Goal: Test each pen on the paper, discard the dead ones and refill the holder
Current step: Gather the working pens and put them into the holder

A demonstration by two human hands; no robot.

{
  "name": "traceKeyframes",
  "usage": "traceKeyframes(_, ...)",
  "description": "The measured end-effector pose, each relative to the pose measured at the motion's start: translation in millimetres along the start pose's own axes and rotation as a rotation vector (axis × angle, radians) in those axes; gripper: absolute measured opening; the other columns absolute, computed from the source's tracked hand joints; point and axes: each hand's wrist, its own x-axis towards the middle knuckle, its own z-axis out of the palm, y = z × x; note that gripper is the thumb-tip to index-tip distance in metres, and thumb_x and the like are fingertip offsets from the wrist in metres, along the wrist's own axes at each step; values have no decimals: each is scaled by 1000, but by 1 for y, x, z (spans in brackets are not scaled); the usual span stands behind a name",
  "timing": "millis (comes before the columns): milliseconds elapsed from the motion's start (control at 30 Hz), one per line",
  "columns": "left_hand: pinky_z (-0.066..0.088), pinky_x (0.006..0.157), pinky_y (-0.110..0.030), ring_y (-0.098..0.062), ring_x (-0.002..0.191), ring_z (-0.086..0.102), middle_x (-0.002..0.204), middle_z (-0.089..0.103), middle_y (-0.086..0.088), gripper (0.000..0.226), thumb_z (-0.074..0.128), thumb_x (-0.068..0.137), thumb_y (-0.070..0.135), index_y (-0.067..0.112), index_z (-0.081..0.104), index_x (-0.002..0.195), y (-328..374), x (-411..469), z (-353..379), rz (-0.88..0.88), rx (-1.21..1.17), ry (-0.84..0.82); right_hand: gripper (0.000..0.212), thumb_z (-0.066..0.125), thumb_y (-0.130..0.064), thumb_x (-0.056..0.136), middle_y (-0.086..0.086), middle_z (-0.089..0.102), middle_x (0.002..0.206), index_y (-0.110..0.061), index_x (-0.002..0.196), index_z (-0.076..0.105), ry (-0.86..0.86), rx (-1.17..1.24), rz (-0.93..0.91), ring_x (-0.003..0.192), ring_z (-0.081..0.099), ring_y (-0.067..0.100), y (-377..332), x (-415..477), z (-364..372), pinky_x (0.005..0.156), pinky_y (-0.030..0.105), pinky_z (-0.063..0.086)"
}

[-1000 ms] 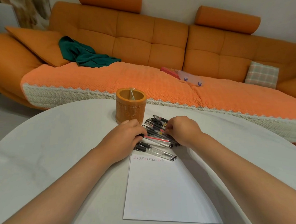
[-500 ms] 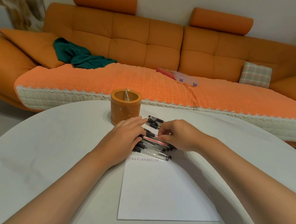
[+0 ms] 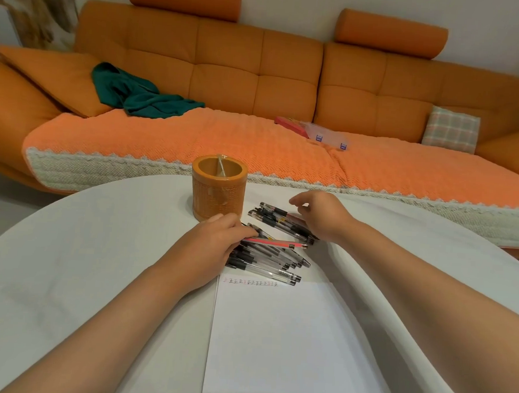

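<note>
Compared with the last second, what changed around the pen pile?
The right hand has left the middle of the pens and shifted to the far ones beside the holder; whether it grips one is unclear. The left hand stays resting on the pile's left end. Holder and paper are unchanged.

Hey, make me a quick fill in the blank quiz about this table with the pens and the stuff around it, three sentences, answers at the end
1. The pens lie in a pile between the paper and the orange ____.
2. The left hand rests its fingers on the pile of ____, with the right hand over its far end.
3. The green cloth lies on the orange ____.

Missing words: holder; pens; sofa.
</note>
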Motion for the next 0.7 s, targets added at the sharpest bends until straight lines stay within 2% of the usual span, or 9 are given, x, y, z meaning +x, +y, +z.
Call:
traceKeyframes(100, 46, 75, -32, -10, 96, 45, 100, 53, 14, 39, 53, 100, 10, 32, 62, 131, -3, 0, 1, 17, 40, 3, 43, 40, 3, 101, 9, 56, 143, -13, 137, 57, -77, -80, 4, 131, 53, 26, -5, 10, 7, 107, 36, 44)
traceKeyframes(200, 45, 71, -31, -11, 92, 45, 98, 54, 13, 37, 55, 99, 13, 33, 64, 128, -3, -1, -1, 12, 58, 23, 49, 43, 6, 97, 10, 63, 134, -17, 137, 57, -90, -145, 22, 121, 59, 28, -6, 19, 16, 101, 43, 50)
traceKeyframes(300, 47, 68, -34, -12, 89, 46, 95, 54, 13, 35, 57, 98, 16, 35, 66, 126, -4, -2, -6, -8, 76, 42, 55, 46, 11, 91, 13, 62, 133, -16, 138, 57, -108, -192, 63, 119, 59, 32, -5, 21, 24, 97, 43, 52)
traceKeyframes(367, 49, 68, -36, -13, 90, 48, 94, 53, 14, 36, 58, 97, 16, 37, 66, 125, -4, -3, -9, -24, 78, 41, 46, 48, 9, 91, 16, 59, 131, -11, 131, 62, -117, -243, 50, 116, 58, 34, -4, 19, 26, 96, 42, 51)
traceKeyframes(433, 49, 71, -35, -11, 92, 48, 94, 52, 14, 38, 58, 97, 15, 38, 66, 127, -5, -2, -11, -39, 47, 22, 37, 48, 7, 91, 15, 53, 123, -7, 120, 67, -120, -264, 32, 103, 58, 34, -4, 15, 24, 91, 40, 51)
traceKeyframes(500, 49, 75, -32, -8, 94, 47, 96, 53, 13, 38, 59, 97, 15, 36, 65, 128, -6, -2, -12, -57, 13, -9, 31, 50, 4, 93, 13, 48, 122, -7, 118, 66, -110, -229, 26, 97, 58, 33, -6, 10, 20, 89, 38, 51)
traceKeyframes(600, 49, 78, -29, -6, 95, 50, 99, 56, 14, 37, 61, 95, 15, 32, 65, 128, -7, -1, -15, -78, 3, -15, 31, 50, -4, 98, 11, 43, 124, -11, 126, 59, -64, -96, 27, 98, 55, 30, -14, 2, 8, 89, 34, 46)
traceKeyframes(700, 47, 83, -19, -3, 99, 57, 108, 63, 17, 32, 67, 92, 15, 29, 66, 120, -6, 1, -21, -144, -67, 72, 21, 47, -4, 94, 12, 58, 106, -5, 111, 59, -32, 143, 20, 92, 56, 31, -29, -6, -5, 76, 39, 46)
